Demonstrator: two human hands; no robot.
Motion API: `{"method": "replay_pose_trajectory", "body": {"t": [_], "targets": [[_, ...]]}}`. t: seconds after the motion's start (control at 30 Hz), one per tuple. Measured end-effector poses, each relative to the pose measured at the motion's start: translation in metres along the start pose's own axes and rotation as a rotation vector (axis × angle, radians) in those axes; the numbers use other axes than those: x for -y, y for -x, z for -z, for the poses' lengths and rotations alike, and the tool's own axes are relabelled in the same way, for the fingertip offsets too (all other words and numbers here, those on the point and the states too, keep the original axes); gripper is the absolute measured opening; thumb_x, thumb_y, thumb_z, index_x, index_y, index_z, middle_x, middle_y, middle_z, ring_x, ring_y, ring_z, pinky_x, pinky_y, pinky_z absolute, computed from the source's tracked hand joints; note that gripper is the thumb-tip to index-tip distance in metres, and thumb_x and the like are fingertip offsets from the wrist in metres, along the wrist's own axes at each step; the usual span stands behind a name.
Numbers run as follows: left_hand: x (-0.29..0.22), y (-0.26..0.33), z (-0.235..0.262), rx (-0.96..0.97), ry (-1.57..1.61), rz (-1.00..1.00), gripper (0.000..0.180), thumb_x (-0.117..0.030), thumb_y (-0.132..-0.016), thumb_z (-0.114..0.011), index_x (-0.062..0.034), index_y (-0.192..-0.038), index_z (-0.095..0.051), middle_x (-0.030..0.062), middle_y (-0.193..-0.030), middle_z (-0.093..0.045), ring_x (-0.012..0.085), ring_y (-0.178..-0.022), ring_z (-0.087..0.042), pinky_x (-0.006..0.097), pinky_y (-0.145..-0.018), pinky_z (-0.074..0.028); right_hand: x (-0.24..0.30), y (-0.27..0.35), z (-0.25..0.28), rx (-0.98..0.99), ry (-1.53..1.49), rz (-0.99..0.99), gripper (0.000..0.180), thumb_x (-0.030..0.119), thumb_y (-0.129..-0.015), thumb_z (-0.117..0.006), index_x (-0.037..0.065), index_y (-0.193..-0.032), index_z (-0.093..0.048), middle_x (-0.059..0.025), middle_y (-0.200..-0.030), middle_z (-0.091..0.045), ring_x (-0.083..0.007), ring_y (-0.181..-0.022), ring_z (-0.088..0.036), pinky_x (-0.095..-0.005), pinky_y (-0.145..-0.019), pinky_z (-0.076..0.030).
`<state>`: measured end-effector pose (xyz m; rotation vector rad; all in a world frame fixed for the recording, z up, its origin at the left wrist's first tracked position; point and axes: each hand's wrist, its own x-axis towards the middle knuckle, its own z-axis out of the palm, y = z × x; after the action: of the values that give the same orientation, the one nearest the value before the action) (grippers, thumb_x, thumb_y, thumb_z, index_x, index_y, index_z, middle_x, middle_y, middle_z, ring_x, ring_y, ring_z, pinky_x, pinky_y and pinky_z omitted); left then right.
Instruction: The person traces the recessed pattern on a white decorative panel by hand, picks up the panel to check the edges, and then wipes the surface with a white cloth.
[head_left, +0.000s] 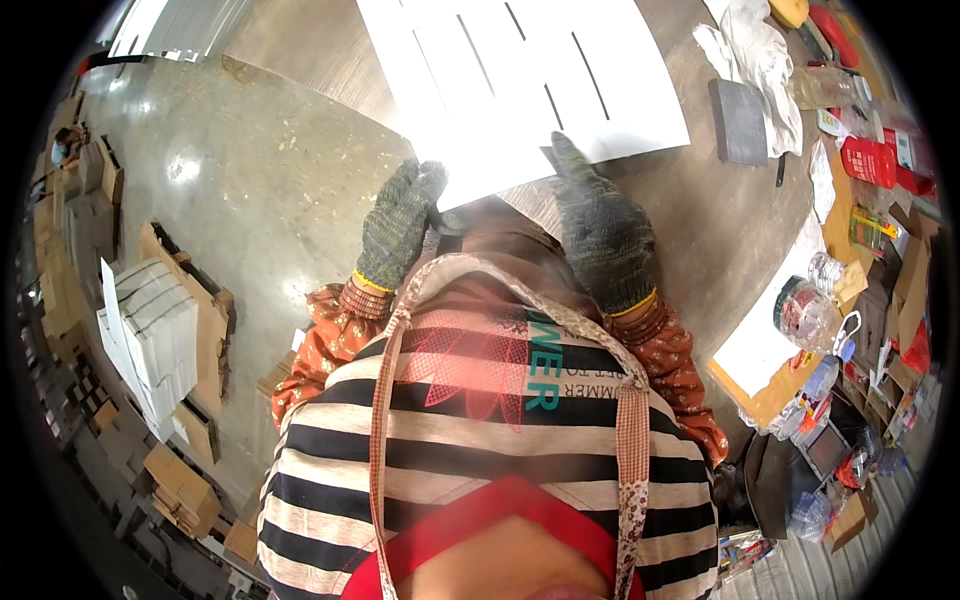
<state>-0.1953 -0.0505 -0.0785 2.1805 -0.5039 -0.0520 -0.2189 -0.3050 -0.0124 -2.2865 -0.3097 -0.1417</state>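
Observation:
A large white sheet [530, 85] with several narrow dark slots lies in front of me, its near edge toward my body. My left hand [395, 225], in a dark grey knitted glove with a yellow cuff edge, is closed at the sheet's near left corner. Some of its fingers are hidden or blurred there. My right hand [605, 230] wears a matching glove. Its fingers reach forward, and an outstretched fingertip rests on top of the sheet near the front edge.
Under the sheet is a brown wooden tabletop [700, 215]. A dark grey block [738, 122] and a white cloth [760, 60] lie to the right. Beyond stands a cluttered side table with a clear plastic jar [803, 312]. Stacked white sheets [155, 320] and cardboard stand on the left floor.

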Motion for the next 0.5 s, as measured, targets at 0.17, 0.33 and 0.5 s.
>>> {"method": "replay_pose_trajectory", "body": {"t": [0.17, 0.33, 0.5], "targets": [[0.006, 0.001, -0.01, 0.031, 0.115, 0.146, 0.064, 0.001, -0.072, -0.064, -0.0155, -0.133, -0.054, 0.0126, -0.131, -0.056, 0.0359, -0.116, -0.055, 0.042, -0.093, -0.05, -0.004, 0.018, -0.017, 0.133, -0.016, -0.008, 0.041, 0.017, -0.092, -0.057, -0.003, -0.127, -0.054, -0.017, -0.104, -0.066, -0.0252, -0.088, -0.065, -0.037, -0.079, -0.054], [-0.002, -0.005, -0.015, -0.006, 0.273, 0.321, 0.059, 0.005, -0.075, -0.061, -0.0145, -0.13, -0.057, 0.012, -0.124, -0.06, 0.0324, -0.107, -0.059, 0.04, -0.088, -0.052, 0.012, 0.005, -0.008, 0.351, 0.245, -0.1, 0.046, 0.024, -0.088, -0.059, 0.004, -0.129, -0.055, -0.0175, -0.113, -0.063, -0.0295, -0.095, -0.064, -0.0404, -0.083, -0.052], [-0.013, -0.015, -0.024, -0.199, 0.824, 0.61, 0.025, -0.02, -0.09, -0.066, -0.0011, -0.106, -0.063, 0.0065, -0.088, -0.066, 0.0124, -0.071, -0.062, 0.024, -0.058, -0.051, 0.001, 0.009, -0.017, 0.317, 0.245, -0.046, 0.032, 0.025, -0.082, -0.066, 0.003, -0.104, -0.066, -0.0129, -0.085, -0.066, -0.0263, -0.077, -0.063, -0.0388, -0.068, -0.052]]}}
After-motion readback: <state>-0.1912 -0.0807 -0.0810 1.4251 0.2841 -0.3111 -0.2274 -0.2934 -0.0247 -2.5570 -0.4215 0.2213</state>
